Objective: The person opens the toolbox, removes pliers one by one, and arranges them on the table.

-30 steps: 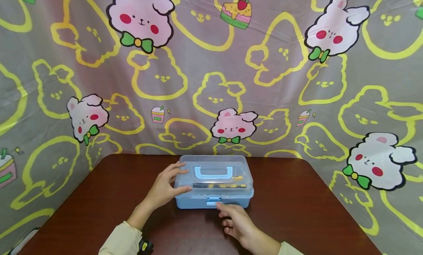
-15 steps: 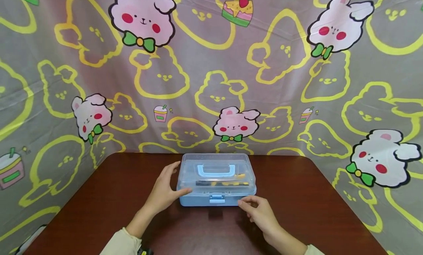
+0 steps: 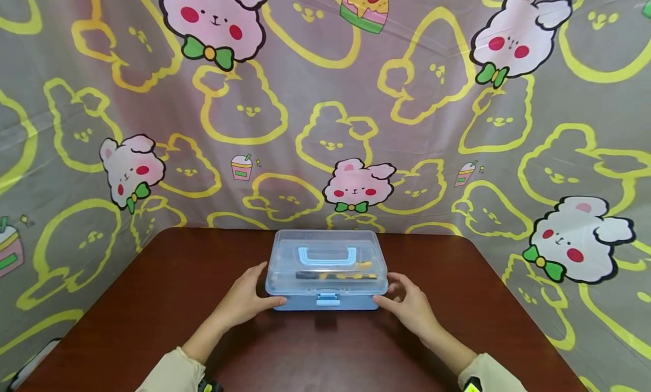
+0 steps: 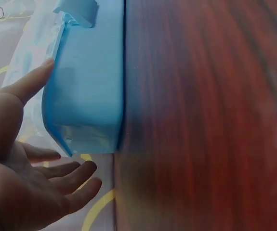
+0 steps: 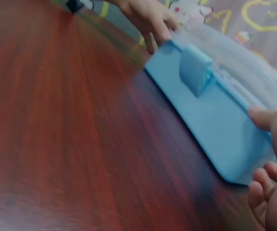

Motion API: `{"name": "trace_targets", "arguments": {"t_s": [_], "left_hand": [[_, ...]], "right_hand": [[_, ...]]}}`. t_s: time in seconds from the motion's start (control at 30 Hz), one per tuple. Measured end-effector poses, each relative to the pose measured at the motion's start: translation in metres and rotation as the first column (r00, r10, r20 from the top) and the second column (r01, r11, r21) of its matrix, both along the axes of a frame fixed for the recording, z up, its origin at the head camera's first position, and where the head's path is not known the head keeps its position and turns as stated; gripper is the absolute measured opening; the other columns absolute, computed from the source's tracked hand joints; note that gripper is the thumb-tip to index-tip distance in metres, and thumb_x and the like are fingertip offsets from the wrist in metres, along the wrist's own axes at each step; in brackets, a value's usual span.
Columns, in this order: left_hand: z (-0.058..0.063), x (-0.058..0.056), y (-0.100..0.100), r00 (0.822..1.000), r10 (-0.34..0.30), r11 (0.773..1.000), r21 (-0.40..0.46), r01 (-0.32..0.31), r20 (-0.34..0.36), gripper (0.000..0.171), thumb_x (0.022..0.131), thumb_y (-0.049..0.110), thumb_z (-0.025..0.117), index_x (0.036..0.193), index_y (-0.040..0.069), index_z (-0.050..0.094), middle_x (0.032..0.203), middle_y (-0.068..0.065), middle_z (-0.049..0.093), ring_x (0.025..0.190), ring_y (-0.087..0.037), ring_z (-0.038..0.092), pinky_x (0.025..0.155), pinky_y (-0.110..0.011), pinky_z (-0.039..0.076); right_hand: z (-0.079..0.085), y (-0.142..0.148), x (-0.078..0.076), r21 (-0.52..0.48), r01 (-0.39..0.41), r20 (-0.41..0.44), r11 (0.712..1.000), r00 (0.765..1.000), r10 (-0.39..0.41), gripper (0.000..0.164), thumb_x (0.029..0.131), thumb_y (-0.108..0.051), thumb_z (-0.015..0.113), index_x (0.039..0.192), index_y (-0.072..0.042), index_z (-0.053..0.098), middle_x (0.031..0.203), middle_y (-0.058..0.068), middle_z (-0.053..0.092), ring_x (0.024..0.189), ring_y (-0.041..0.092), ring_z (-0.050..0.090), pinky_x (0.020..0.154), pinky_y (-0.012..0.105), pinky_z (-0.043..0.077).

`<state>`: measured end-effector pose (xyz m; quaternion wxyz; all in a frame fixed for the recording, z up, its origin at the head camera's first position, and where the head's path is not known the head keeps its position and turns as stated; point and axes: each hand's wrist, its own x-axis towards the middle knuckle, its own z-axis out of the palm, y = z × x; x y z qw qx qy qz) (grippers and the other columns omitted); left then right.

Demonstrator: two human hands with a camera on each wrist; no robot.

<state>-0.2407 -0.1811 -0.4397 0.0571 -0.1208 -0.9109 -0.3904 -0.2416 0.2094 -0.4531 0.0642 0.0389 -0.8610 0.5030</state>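
Observation:
A light blue plastic storage box [image 3: 351, 303] with a clear lid [image 3: 330, 282], a blue carry handle [image 3: 328, 262] and a front latch [image 3: 328, 300] sits on the dark table. Yellow and dark items [image 3: 346, 275] show through the lid, which is down. My left hand [image 3: 241, 299] is at the box's left end, thumb on the front rim, fingers loosely spread beside the end wall. At the opposite end my right hand [image 3: 409, 307] grips the corner, with its thumb on the front rim and its fingers curled at the side.
The brown wooden table [image 3: 325, 352] spreads around the box. Behind and beside it hangs a grey curtain [image 3: 427, 53] printed with bunnies and yellow outlines. Watch-like wrist devices [image 3: 473, 385] show at the lower edge.
My right hand has moved from the latch rightward to the box's right corner. My left hand has dropped from the lid to the left end. The box stays in about the same place.

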Motion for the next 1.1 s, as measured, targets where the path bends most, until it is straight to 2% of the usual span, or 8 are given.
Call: {"name": "trace_targets", "arguments": {"t_s": [0.13, 0.3, 0.5, 0.7, 0.8, 0.9, 1.0, 1.1], "left_hand": [[-0.001, -0.001, -0.001, 0.999, -0.04, 0.999, 0.017, 0.04, 0.018, 0.103, 0.085, 0.051, 0.084, 0.157, -0.004, 0.036, 0.156, -0.027, 0.04, 0.143, -0.045, 0.037, 0.109, -0.063, 0.034], [0.0, -0.003, -0.002, 0.997, -0.08, 0.997, 0.016, 0.081, -0.012, 0.096, 0.087, 0.045, 0.084, 0.156, -0.004, 0.039, 0.153, -0.025, 0.044, 0.141, -0.043, 0.04, 0.109, -0.061, 0.035], [0.001, -0.004, -0.005, 0.993, -0.096, 0.995, 0.028, 0.098, -0.066, 0.088, 0.086, 0.036, 0.087, 0.153, -0.002, 0.046, 0.148, -0.022, 0.051, 0.137, -0.04, 0.046, 0.108, -0.059, 0.038], [0.003, -0.002, -0.008, 0.99, -0.112, 0.993, 0.035, 0.116, -0.086, 0.078, 0.086, 0.035, 0.087, 0.147, -0.002, 0.053, 0.147, -0.022, 0.051, 0.137, -0.041, 0.046, 0.108, -0.061, 0.037], [0.003, -0.001, -0.01, 0.989, -0.114, 0.993, 0.032, 0.118, -0.091, 0.078, 0.087, 0.036, 0.086, 0.146, -0.004, 0.053, 0.149, -0.024, 0.049, 0.138, -0.042, 0.044, 0.108, -0.061, 0.037], [0.005, 0.001, -0.013, 0.988, -0.119, 0.992, 0.022, 0.122, -0.097, 0.08, 0.088, 0.036, 0.085, 0.147, -0.007, 0.051, 0.152, -0.025, 0.046, 0.14, -0.044, 0.042, 0.108, -0.061, 0.036], [0.009, 0.002, -0.014, 0.982, -0.138, 0.99, 0.006, 0.14, -0.129, 0.081, 0.089, 0.037, 0.083, 0.146, -0.01, 0.051, 0.156, -0.025, 0.042, 0.142, -0.045, 0.039, 0.108, -0.062, 0.036], [0.011, 0.001, -0.016, 0.969, -0.18, 0.983, 0.004, 0.184, -0.168, 0.078, 0.091, 0.038, 0.082, 0.145, -0.01, 0.052, 0.159, -0.023, 0.039, 0.142, -0.045, 0.039, 0.104, -0.061, 0.041]], "right_hand": [[-0.004, 0.0, -0.012, 0.037, -0.065, 0.019, 0.997, 0.998, 0.064, 0.09, 0.08, -0.035, 0.092, 0.154, -0.01, 0.046, 0.105, 0.002, 0.066, 0.077, 0.017, 0.058, 0.062, 0.029, 0.046], [-0.004, 0.001, -0.018, 0.014, -0.133, 0.023, 0.991, 0.991, 0.133, 0.092, 0.081, -0.033, 0.092, 0.156, -0.009, 0.044, 0.093, 0.005, 0.069, 0.076, 0.02, 0.061, 0.06, 0.03, 0.047], [-0.005, 0.0, -0.018, 0.059, -0.119, -0.03, 0.991, 0.992, 0.121, 0.091, 0.081, -0.039, 0.091, 0.155, -0.008, 0.048, 0.131, 0.009, 0.063, 0.109, 0.023, 0.061, 0.086, 0.04, 0.05], [-0.004, -0.002, -0.014, -0.048, -0.123, -0.02, 0.991, 0.992, 0.122, 0.083, 0.083, -0.031, 0.09, 0.152, -0.007, 0.051, 0.125, 0.011, 0.061, 0.095, 0.022, 0.068, 0.066, 0.033, 0.054], [-0.005, -0.002, -0.015, -0.008, -0.113, -0.076, 0.994, 0.991, 0.112, 0.076, 0.082, -0.031, 0.091, 0.148, -0.008, 0.058, 0.128, 0.008, 0.062, 0.101, 0.021, 0.068, 0.07, 0.031, 0.054], [-0.005, -0.001, -0.016, 0.093, -0.084, -0.164, 0.992, 0.982, 0.098, 0.071, 0.081, -0.035, 0.091, 0.141, -0.007, 0.064, 0.128, 0.006, 0.062, 0.102, 0.02, 0.068, 0.079, 0.034, 0.054], [-0.004, 0.001, -0.015, 0.167, -0.054, -0.265, 0.984, 0.959, 0.098, 0.068, 0.079, -0.038, 0.092, 0.133, -0.003, 0.069, 0.128, 0.006, 0.062, 0.1, 0.021, 0.066, 0.081, 0.04, 0.054], [-0.001, 0.006, -0.014, 0.173, -0.061, -0.344, 0.983, 0.932, 0.119, 0.067, 0.078, -0.037, 0.093, 0.128, 0.002, 0.071, 0.13, 0.008, 0.062, 0.099, 0.021, 0.066, 0.079, 0.042, 0.056]]}}
